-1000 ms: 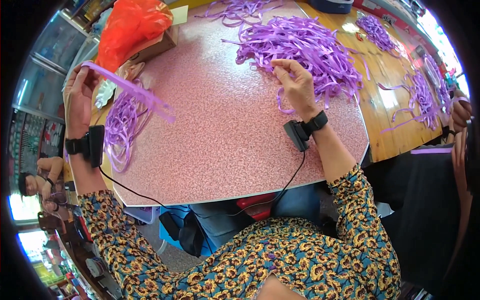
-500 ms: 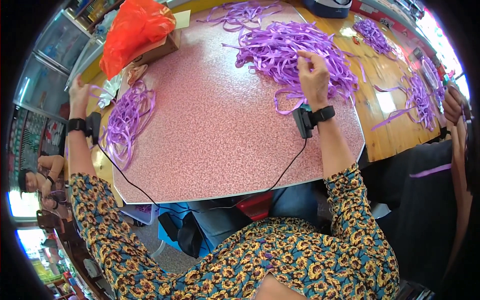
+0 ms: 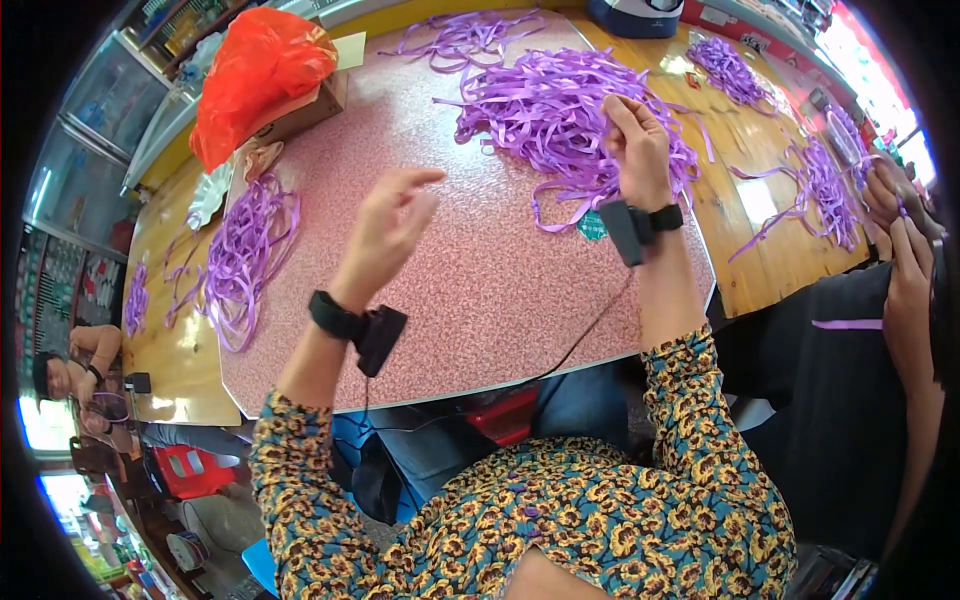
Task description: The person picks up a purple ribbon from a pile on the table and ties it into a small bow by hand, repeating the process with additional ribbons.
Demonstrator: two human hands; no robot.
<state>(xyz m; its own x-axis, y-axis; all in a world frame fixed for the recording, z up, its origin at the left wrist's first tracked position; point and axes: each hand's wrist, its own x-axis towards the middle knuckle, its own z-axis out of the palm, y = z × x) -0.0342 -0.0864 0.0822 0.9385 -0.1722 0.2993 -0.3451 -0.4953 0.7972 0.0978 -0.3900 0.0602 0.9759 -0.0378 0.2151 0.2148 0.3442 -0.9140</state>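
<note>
Fingers of your right hand are pinching a strand in the big heap of purple ribbon strips on the pink speckled bench. Your left hand, its grip open and empty, is now hanging mid-bench, having left the smaller purple ribbon pile at the left edge.

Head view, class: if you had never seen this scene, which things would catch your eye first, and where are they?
The big tangled heap of shiny purple ribbon strips at the far side of the pink speckled round table stands out first, with the right hand pinching into it. The empty left hand is raised open over the tabletop. At the far left sits a bright orange plastic bag, with a smaller purple ribbon pile nearer.
</note>
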